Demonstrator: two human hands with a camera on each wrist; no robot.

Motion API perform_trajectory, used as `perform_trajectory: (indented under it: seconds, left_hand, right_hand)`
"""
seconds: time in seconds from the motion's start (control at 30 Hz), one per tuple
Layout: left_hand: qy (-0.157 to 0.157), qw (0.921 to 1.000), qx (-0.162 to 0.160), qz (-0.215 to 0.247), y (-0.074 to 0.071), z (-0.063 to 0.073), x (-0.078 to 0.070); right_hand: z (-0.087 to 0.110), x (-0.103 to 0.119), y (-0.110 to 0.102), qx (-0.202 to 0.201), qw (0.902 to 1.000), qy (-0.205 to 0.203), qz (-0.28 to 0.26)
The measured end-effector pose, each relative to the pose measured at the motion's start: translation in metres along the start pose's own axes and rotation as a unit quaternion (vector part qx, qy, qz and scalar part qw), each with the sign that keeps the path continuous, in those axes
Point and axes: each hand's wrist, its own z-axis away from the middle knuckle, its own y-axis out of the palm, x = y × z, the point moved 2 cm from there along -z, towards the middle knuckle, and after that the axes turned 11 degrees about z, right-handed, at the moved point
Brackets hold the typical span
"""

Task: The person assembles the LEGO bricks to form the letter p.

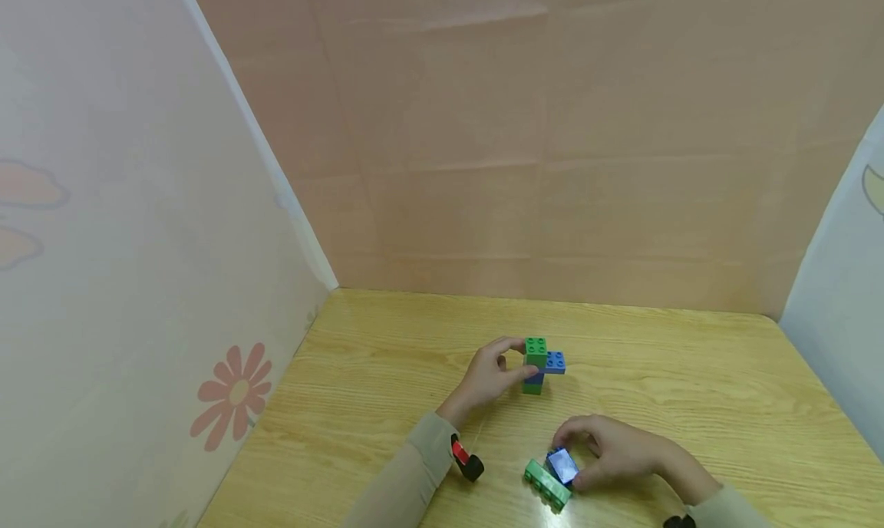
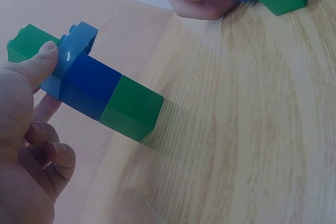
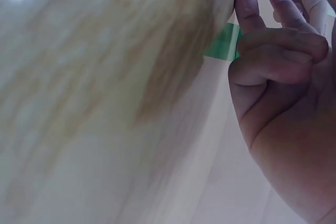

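My left hand [image 1: 483, 376] pinches the upper part of a small tower of toy building bricks between thumb and fingers. The tower stands upright on the table: a green brick [image 2: 132, 108] at the bottom, a blue brick [image 2: 90, 85] above it, then a longer blue brick [image 1: 555, 362] jutting out to the right, and a green brick [image 1: 535, 350] on top. Closer to the front, my right hand [image 1: 618, 453] grips a loose blue brick [image 1: 562, 465], thumb and fingers at opposite ends. That brick lies tipped on its side. Right beside it is a long green brick [image 1: 547, 485], its studs facing the front.
The wood-grain table [image 1: 400, 336] meets a brownish backdrop [image 1: 552, 229] at its far edge. A pale panel with a printed flower [image 1: 238, 392] rises on the left, and another pale panel [image 1: 839, 282] on the right. A wrist strap [image 1: 466, 460] sits on the left sleeve.
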Motion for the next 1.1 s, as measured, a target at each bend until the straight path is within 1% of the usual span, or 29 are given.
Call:
perform_trajectory:
  seconds: [0.23, 0.4, 0.5, 0.63, 0.73, 0.87, 0.93, 1.1]
  left_hand:
    - [-0.009, 0.9999, -0.007, 0.005, 0.0, 0.0, 0.001]
    - [-0.017, 0.9998, -0.006, 0.004, 0.001, 0.001, 0.0]
    - [-0.02, 0.9998, -0.005, 0.003, 0.001, 0.001, 0.0]
    - [-0.019, 0.9998, -0.005, 0.001, 0.001, 0.001, 0.0]
    - [-0.019, 0.9998, -0.004, -0.001, 0.001, 0.001, 0.0]
    - [-0.025, 0.9997, -0.004, 0.0, 0.001, 0.001, -0.001]
    - [-0.03, 0.9995, -0.005, 0.002, 0.001, 0.001, -0.001]
    - [-0.035, 0.9993, -0.008, 0.011, 0.001, 0.001, 0.0]
  right_hand:
    - [0.001, 0.0, -0.002, -0.019, 0.9988, -0.001, -0.046]
    - [0.002, 0.0, -0.006, -0.039, 0.9977, 0.01, -0.055]
    - [0.003, 0.002, -0.011, -0.066, 0.9967, 0.017, -0.044]
    - [0.004, 0.008, -0.02, -0.125, 0.992, 0.015, -0.01]
    - [0.005, 0.014, -0.027, -0.171, 0.9852, 0.008, 0.003]
    - [0.005, 0.02, -0.036, -0.236, 0.9715, 0.008, 0.011]
    - [0.003, 0.022, -0.04, -0.269, 0.9629, 0.008, 0.019]
    - [-0.004, 0.026, -0.051, -0.341, 0.9381, 0.03, 0.053]
